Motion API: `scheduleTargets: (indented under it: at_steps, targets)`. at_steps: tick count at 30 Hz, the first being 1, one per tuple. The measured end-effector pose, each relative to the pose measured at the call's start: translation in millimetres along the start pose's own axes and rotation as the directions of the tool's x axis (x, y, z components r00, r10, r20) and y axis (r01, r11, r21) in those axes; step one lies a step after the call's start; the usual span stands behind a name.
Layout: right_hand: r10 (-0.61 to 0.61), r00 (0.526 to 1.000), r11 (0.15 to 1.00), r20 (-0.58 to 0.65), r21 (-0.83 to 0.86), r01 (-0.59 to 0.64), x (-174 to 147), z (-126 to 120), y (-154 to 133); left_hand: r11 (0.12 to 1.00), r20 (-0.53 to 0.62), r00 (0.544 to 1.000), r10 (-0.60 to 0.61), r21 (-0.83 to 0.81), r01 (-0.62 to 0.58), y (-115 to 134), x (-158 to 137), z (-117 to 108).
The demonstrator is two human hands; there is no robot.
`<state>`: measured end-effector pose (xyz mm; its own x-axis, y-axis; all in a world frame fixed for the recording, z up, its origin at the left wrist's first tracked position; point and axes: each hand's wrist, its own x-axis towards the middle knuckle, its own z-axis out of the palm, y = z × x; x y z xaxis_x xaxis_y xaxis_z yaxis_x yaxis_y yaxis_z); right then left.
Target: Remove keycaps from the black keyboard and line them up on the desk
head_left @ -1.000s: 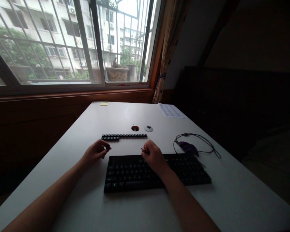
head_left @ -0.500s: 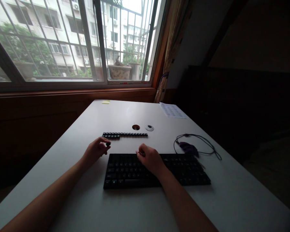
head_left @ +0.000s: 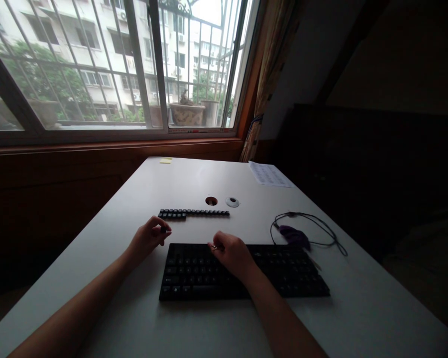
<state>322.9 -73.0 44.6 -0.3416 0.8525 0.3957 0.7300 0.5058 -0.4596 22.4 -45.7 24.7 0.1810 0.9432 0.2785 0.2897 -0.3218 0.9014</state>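
A black keyboard (head_left: 197, 271) lies across the near part of the white table. Above and left of its far left corner, my left hand (head_left: 149, 236) pinches a small black keycap (head_left: 164, 229) between thumb and fingers. My right hand (head_left: 231, 251) is closed over the keyboard's far edge, around a small thin metal tool (head_left: 217, 246) whose kind I cannot make out; the hand hides the keys beneath it. Behind the keyboard, loose black keycaps (head_left: 194, 213) stand lined up in a long row, with a shorter row (head_left: 171, 216) in front at the left.
Right of the keycaps, a looped black cable (head_left: 321, 216) lies beside a dark purple cloth (head_left: 294, 236). Farther back are a round hole (head_left: 211, 201), its grey cover (head_left: 232, 202), printed paper (head_left: 269, 175) and a yellow note (head_left: 166, 160). A barred window stands beyond the table.
The view has tilted slightly, so everything sits lower. My left hand has turned a little, with the keycap still pinched. My right hand stays over the keyboard's far edge.
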Motion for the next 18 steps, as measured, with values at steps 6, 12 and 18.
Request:
scheduleTargets:
  at_steps: [6, 12, 18]
  targets:
    - [0.02, 1.0, 1.0, 0.004, -0.01, -0.02, -2.6, 0.9, -0.5, 0.999, -0.008, 1.0, 0.025, -0.04, -0.025, -5.1, 0.7, 0.4]
    - [0.026, 0.999, 0.997, 0.031, -0.067, -0.024, -3.1, 2.4, -2.8, 0.995, -0.07, 0.996, 0.058, -0.077, -0.063, -7.6, -1.7, 2.3]
    - [0.011, 0.999, 0.991, 0.04, -0.133, -0.005, -1.9, 2.7, -6.0, 0.999, -0.058, 0.998, 0.035, 0.014, -0.034, -5.5, -1.3, 5.1]
